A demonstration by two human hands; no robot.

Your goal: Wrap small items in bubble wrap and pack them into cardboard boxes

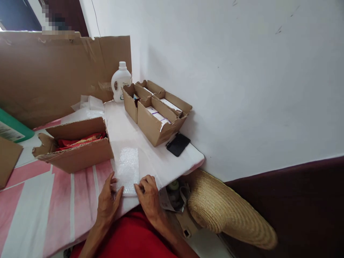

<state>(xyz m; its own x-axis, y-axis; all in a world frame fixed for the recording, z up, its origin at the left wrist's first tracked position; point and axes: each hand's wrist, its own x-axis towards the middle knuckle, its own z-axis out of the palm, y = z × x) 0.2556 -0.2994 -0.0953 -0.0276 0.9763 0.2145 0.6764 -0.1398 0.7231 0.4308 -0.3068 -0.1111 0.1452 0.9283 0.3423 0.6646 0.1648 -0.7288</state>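
Note:
A small piece of clear bubble wrap (126, 168) lies flat on the white foam sheet (150, 154) at the table's near edge. My left hand (107, 200) rests at its left lower corner, fingers and thumb pinched on the edge. My right hand (147, 195) sits at its right lower corner, fingers curled down onto the wrap's edge. Both hands touch the wrap, which stays on the table.
An open cardboard box (77, 154) with red packets stands at left. Two open boxes (156, 111) of white cartons stand by the wall, with a white bottle (120, 81) behind and a black phone (177, 144) beside. A straw hat (228, 211) lies below the table's right end.

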